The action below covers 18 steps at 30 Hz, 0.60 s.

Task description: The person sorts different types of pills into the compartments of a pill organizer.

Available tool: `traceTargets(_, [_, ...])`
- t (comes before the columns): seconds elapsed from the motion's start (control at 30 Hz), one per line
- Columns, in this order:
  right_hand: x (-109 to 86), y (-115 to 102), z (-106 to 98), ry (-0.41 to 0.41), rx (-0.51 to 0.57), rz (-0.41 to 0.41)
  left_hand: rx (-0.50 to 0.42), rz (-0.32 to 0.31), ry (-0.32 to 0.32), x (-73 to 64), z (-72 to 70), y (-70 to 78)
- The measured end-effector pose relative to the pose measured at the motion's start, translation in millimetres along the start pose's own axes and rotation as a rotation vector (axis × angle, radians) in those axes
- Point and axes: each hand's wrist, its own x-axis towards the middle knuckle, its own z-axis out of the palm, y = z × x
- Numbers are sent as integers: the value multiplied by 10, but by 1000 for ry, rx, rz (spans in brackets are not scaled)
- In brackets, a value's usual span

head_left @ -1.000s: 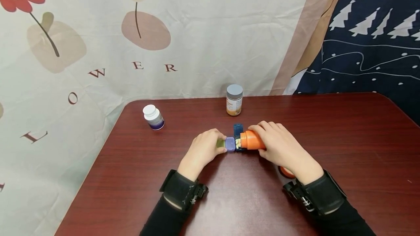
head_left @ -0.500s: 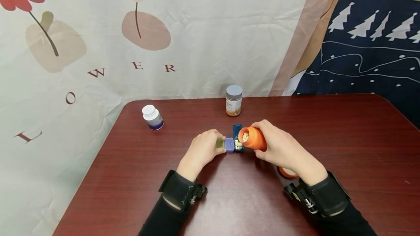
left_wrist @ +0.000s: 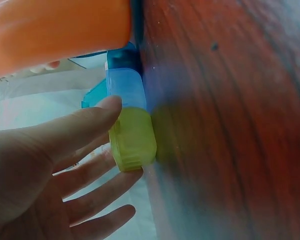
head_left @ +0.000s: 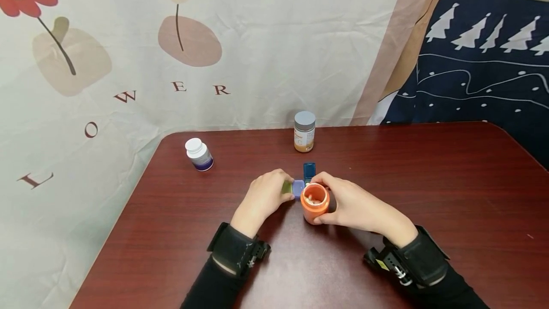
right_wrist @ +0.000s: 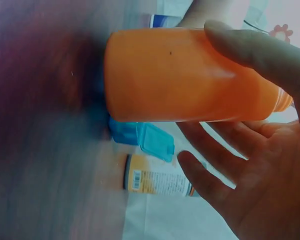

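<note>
The right hand point(head_left: 353, 206) holds an open orange bottle point(head_left: 314, 202) upright on the dark red surface point(head_left: 429, 180), near the middle of its front half. The thumb lies along the near side of the bottle and the other fingers point(right_wrist: 250, 47) curl round its far side, so the bottle sits between thumb and fingers; in the right wrist view the palm stays a little apart from its wall. Pale pills show inside its mouth.

Just left of the bottle lies a pill organizer point(head_left: 299, 187) with coloured compartments. The left hand point(head_left: 264, 197) pinches its yellow-green end compartment point(left_wrist: 132, 140): the thumb presses on the top edge, the other fingers point(left_wrist: 97, 172) lie spread underneath and beside it. The next compartment, light purple-blue, is shut; a teal lid point(head_left: 309, 170) stands open beyond it, right behind the orange bottle.

Farther back on the surface stands a bottle with a grey cap point(head_left: 304, 131), and well to the left a small bottle with a white cap point(head_left: 199, 154). A printed cloth point(head_left: 128, 61) hangs behind.
</note>
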Motion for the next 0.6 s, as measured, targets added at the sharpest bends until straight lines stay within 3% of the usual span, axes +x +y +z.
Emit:
traceTargets(0.2, [-7, -11, 73, -17, 3, 1, 137, 63, 67, 231, 412, -268])
traceTargets(0.23, [-10, -16, 78, -16, 1, -1, 144, 67, 71, 237, 424, -266])
traceTargets(0.3, [-15, -29, 77, -15, -14, -4, 149, 71, 70, 185, 356, -196])
traceTargets(0.43, [-49, -51, 12, 2, -82, -1, 147, 59, 31, -40, 4, 96])
traceTargets(0.5, [-94, -45, -55, 12, -127, 23, 136, 51, 8, -113, -93, 153])
traceTargets(0.57, [-159, -13, -131, 16, -178, 56, 123, 54, -23, -132, -75, 108])
traceTargets(0.6, [-198, 11, -163, 14, -209, 81, 102, 58, -42, -104, 12, 19])
